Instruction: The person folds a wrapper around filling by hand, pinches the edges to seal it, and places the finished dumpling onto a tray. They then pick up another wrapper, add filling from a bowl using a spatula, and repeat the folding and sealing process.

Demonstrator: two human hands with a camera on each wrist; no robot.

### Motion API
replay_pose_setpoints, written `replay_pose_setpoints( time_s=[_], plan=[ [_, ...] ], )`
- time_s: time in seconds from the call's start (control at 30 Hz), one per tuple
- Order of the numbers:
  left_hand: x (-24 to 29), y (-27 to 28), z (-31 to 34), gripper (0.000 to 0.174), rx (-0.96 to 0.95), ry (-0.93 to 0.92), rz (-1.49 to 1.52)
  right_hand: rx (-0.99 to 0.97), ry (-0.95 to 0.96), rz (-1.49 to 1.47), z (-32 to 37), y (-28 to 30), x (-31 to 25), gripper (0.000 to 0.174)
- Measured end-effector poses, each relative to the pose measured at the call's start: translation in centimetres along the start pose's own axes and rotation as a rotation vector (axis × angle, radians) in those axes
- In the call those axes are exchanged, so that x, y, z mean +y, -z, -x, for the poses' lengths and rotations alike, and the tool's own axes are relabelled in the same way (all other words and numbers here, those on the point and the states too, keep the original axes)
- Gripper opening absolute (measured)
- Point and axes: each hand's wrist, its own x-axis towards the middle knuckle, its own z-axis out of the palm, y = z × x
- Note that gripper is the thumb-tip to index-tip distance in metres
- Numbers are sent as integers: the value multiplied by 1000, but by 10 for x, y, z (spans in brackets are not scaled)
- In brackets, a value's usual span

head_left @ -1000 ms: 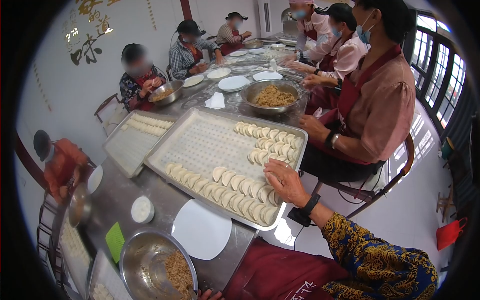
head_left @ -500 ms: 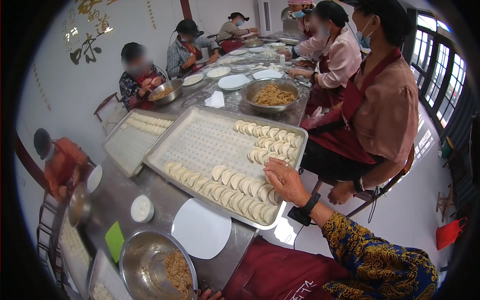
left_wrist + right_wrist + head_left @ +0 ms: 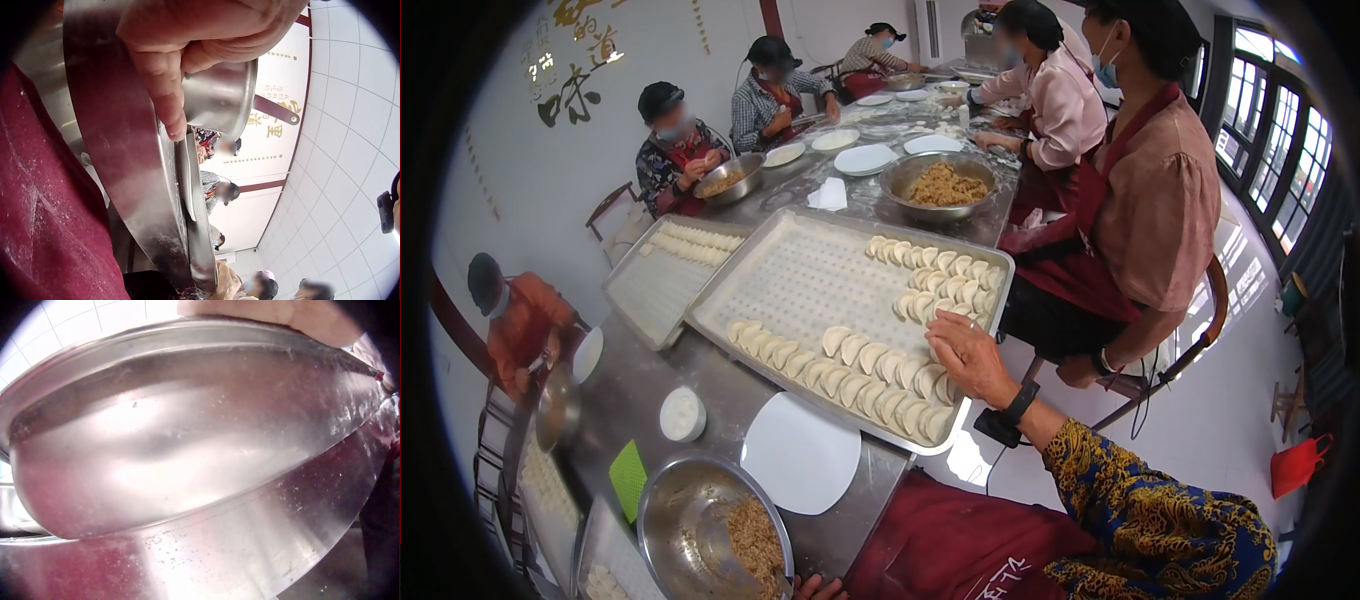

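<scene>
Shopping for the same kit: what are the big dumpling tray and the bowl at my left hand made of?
The tray looks like metal, steel or aluminium: grey, dull sheen, rolled rim; its white dotted floor may be a liner. The bowl looks like stainless steel: bright, reflective wall, brushed inside.

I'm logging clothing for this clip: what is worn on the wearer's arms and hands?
The right hand is ungloved, with a black wristband carrying a small black unit; its sleeve is dark blue with a yellow paisley-like print. The left hand is ungloved too; its sleeve is out of view.
</scene>
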Motion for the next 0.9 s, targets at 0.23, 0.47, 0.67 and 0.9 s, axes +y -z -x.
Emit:
replay_pose_setpoints(
  time_s=[0.23,0.47,0.67,0.9],
  plan=[
    [-2,2,-2,31,-11,-21,11,-3,-2,6,0,1,-2,22],
    [-10,6,-5,33,-50,-109,-54,0,-7,1,0,0,-1,20],
    [-4,1,-3,34,-26,-55,-18,-4,-5,9,0,0,-1,20],
    [-9,6,-5,34,-41,-53,-6,-7,3,10,-1,0,-1,20]
  ],
)
